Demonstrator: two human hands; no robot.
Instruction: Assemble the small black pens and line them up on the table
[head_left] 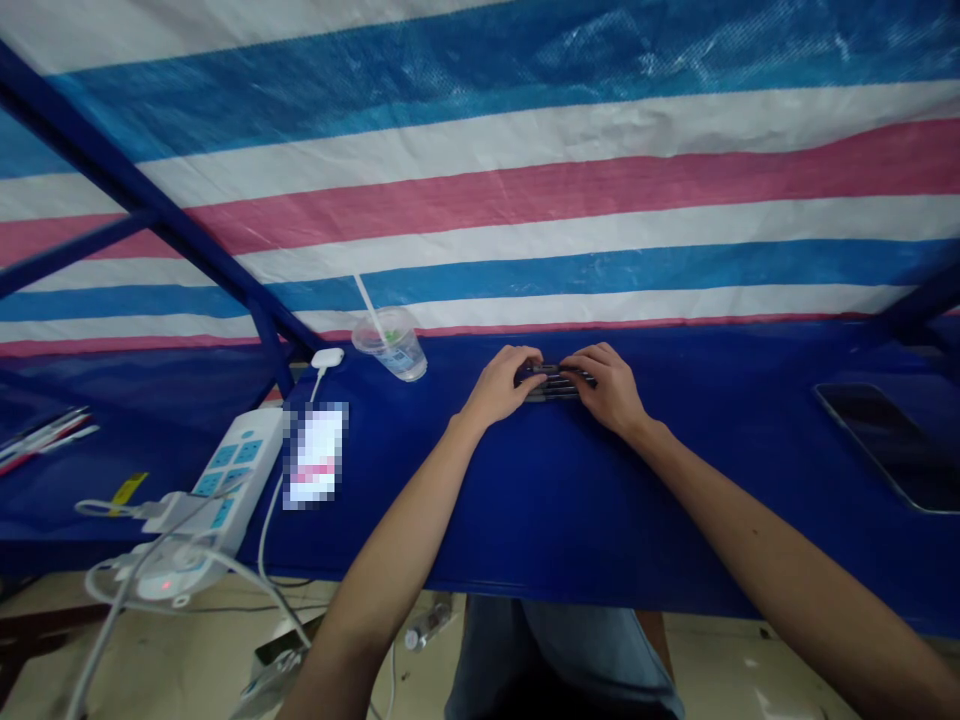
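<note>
Several slim dark pens point(553, 383) lie side by side on the blue tabletop, in front of the striped sheet. My left hand point(504, 385) is closed around their left end, thumb and fingers curled in. At the right end, my right hand point(604, 385) grips them with bent fingers. Only the middle stretch of the pens shows between the hands; both ends are hidden under the fingers.
On the left stand a tilted clear plastic cup point(405, 355) with a straw, a lit phone point(316, 455) and a white power strip point(236, 480) with cables. Loose pens point(45, 440) lie far left. A dark phone point(896, 445) rests right. Blue frame bars point(202, 255) slope behind.
</note>
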